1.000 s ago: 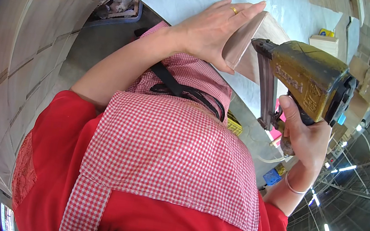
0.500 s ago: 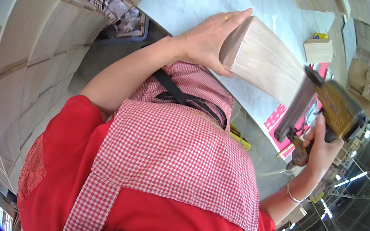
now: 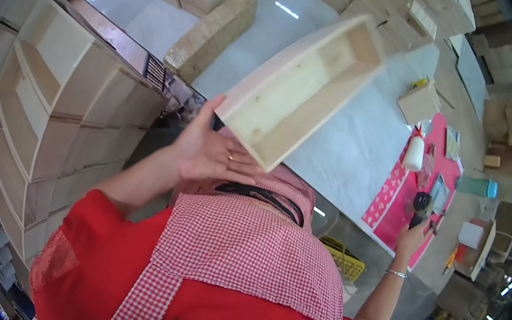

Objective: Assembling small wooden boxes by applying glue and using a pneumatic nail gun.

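A long, open wooden box (image 3: 309, 92) slants over the near side of the table, its hollow inside turned up toward me. My left hand (image 3: 213, 157) holds it at the near end, thumb by one corner and fingers stretched along the other side. Far off to the right, my right hand (image 3: 413, 236) is closed round the dark handle of a nail gun (image 3: 422, 205), low over a pink mat (image 3: 392, 223). Most of the gun's body is hard to make out there.
A white bottle (image 3: 414, 152) stands on the mat's far side, near a small wooden block (image 3: 420, 104). A taped cardboard piece (image 3: 212, 34) lies left on the table. Stacked wooden boxes (image 3: 73, 99) rise at my left; more stand at the back. A yellow crate (image 3: 343, 260) sits below.
The box has turned so that its open inside shows, and my left hand has shifted down and left at its end. My right hand has lowered the nail gun toward the pink mat.
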Available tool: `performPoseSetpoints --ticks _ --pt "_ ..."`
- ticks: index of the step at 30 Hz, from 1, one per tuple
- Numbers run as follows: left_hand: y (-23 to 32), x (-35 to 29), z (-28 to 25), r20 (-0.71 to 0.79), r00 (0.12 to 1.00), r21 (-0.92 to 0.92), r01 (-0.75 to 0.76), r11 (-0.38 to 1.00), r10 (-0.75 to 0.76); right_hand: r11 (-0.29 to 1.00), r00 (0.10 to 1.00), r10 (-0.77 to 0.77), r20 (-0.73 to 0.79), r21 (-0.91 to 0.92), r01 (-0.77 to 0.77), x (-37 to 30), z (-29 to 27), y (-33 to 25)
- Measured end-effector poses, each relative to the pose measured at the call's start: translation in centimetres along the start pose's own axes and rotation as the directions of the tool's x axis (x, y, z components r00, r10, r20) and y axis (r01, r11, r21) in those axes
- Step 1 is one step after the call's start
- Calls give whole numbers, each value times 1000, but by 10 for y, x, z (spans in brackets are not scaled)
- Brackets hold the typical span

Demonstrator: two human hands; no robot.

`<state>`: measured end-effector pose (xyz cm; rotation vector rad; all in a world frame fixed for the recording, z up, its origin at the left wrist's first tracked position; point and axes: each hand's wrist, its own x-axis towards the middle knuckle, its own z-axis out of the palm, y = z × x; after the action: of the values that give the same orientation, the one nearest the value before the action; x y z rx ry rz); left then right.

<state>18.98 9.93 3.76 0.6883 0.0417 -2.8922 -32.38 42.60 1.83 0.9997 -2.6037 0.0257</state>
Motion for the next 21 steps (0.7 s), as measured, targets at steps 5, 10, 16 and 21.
performPoseSetpoints --ticks 5,10,16,21 --pt "-24 14 -17 -235 969 125 109 986 -78 960 914 273 298 -19 -281 4 -5 -44" --pt "2 2 -2 -419 796 798 93 595 437 984 988 151 4 94 -151 -11 41 9" --pt "22 39 33 124 586 971 95 -219 801 861 969 237 69 447 -243 7 -1 -60" --pt "28 97 11 172 444 938 198 -284 879 731 971 -25 -237 658 179 9 22 -110"
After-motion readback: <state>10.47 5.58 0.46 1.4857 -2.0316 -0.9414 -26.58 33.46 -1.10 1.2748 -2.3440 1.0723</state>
